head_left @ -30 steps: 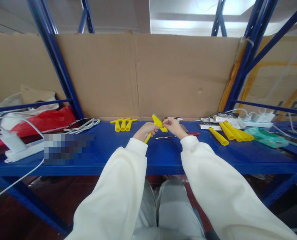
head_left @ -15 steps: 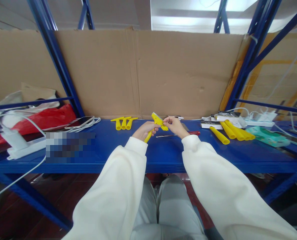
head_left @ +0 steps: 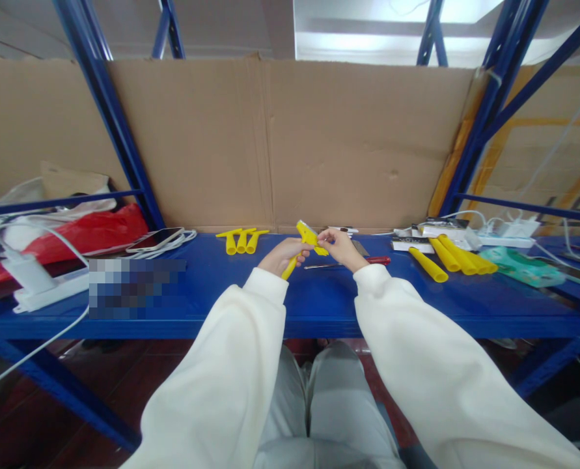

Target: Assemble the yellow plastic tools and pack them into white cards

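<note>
White sleeves point(head_left: 231, 352) come in from the near side, one to the left of the yellow tool point(head_left: 308, 235) and one to its right, and the tool is held up between the two hands. Nearest along it is the handle's end, poking out below the left hand point(head_left: 284, 254), which is wrapped firmly round the handle just under the head. From there the handle slopes away and slightly right. The head sits crosswise to it, one end pointing far and left with a pale edge, the other coming near and right. At that right end is the right hand point(head_left: 341, 246), thumb and fingertips pinched on the head; whether a small part is between them too is too small to tell. Both hands touch the tool, but the left has the fuller hold.

Just beyond and below the right hand's side of the tool, a screwdriver point(head_left: 381, 260) lies on the blue bench point(head_left: 231, 286). Farther right of the tool are yellow tubes point(head_left: 429, 266); left of it, three T-pieces point(head_left: 241, 241) in a row. Cardboard point(head_left: 343, 143) stands behind it.
</note>
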Available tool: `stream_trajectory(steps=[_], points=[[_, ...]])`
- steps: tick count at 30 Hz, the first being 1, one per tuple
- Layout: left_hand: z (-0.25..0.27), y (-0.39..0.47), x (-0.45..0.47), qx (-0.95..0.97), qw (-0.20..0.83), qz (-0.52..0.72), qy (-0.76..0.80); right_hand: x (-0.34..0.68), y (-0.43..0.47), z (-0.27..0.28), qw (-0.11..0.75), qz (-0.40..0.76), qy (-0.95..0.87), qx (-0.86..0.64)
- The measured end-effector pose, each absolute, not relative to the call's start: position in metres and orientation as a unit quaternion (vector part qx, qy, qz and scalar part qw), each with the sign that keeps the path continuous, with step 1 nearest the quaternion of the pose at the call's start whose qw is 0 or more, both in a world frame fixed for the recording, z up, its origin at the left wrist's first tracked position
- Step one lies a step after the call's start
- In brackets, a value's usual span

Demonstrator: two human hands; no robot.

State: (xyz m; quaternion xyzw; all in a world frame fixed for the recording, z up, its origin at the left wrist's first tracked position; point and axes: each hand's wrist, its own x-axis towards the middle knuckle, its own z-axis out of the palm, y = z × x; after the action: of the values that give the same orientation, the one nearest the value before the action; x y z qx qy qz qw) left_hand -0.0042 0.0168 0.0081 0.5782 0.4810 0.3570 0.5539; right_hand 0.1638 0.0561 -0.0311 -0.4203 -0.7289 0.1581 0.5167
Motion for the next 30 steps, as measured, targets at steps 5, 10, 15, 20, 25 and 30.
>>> stream_trajectory(steps=[5, 10, 15, 20, 25, 30], points=[[0.008, 0.016, -0.004, 0.581, 0.55, 0.357, 0.482, 0.164, 0.054, -0.03, 0.511, 0.153, -0.734, -0.421], [0.01, 0.013, -0.004, 0.582, 0.556, 0.353, 0.477, 0.166, 0.057, -0.032, 0.519, 0.159, -0.722, -0.429], [0.01, 0.013, -0.006, 0.578, 0.567, 0.354, 0.469, 0.169, 0.058, -0.035, 0.547, 0.168, -0.678, -0.462], [0.012, 0.013, -0.009, 0.563, 0.601, 0.355, 0.442, 0.168, 0.055, -0.035, 0.535, 0.266, -0.647, -0.474], [0.013, 0.014, -0.009, 0.55, 0.604, 0.361, 0.449, 0.166, 0.055, -0.033, 0.521, 0.276, -0.642, -0.49], [0.008, 0.021, -0.012, 0.537, 0.559, 0.384, 0.501, 0.188, 0.054, -0.027, 0.473, 0.147, -0.66, -0.565]])
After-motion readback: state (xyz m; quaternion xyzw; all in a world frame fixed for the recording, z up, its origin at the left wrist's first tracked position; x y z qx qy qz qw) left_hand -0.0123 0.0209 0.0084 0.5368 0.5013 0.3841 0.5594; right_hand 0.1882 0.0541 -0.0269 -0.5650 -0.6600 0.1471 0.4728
